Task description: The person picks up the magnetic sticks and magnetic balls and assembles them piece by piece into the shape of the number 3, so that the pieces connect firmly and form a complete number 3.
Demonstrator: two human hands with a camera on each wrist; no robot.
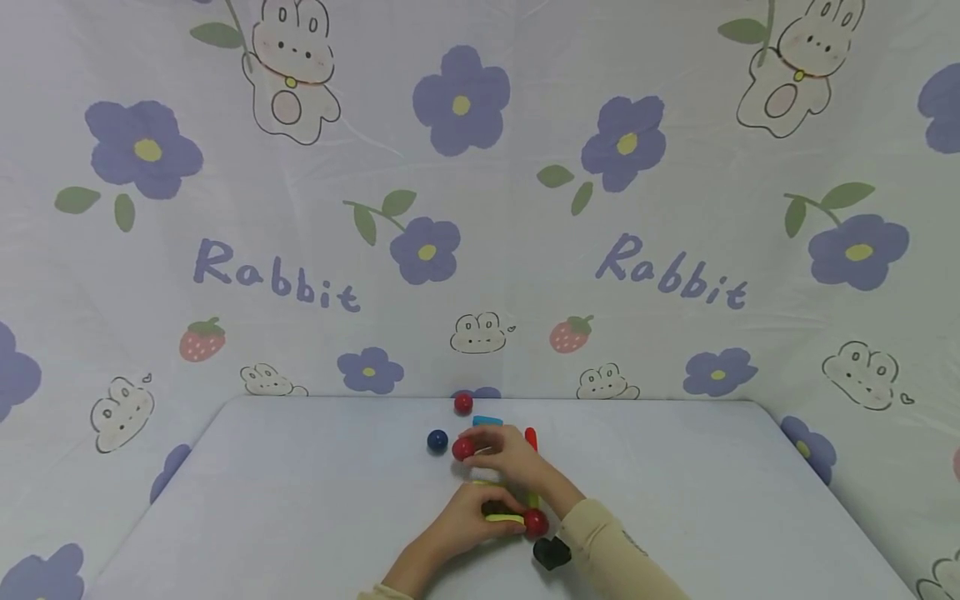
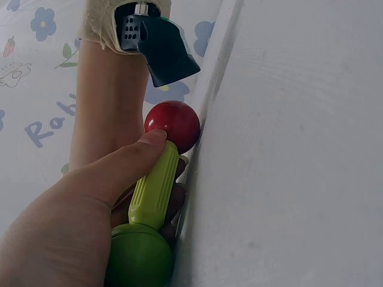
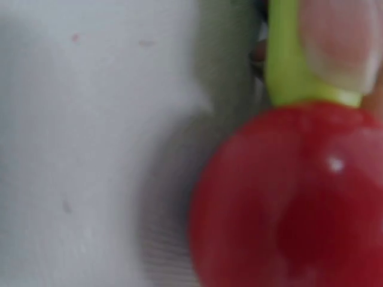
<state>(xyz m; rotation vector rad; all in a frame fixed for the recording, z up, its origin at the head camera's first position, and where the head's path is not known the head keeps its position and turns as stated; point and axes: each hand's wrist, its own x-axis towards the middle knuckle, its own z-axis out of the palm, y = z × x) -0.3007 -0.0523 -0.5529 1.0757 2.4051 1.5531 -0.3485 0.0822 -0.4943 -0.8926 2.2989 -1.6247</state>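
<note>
My left hand pinches a ribbed yellow-green toy stick, with its thumb close to the red ball at one end. A green ball sits at the stick's other end. The right wrist view shows that red ball up close, beside a thumb. Farther back, my right hand grips another red ball between thumb and fingers. A red stick and another yellow-green stick show past the right hand, which partly hides them. A whitish piece shows between the hands.
A dark blue ball lies left of the right hand. Behind are a blue stick and a third red ball near the back edge of the white table. A dark device is on the right sleeve. A printed cloth hangs behind.
</note>
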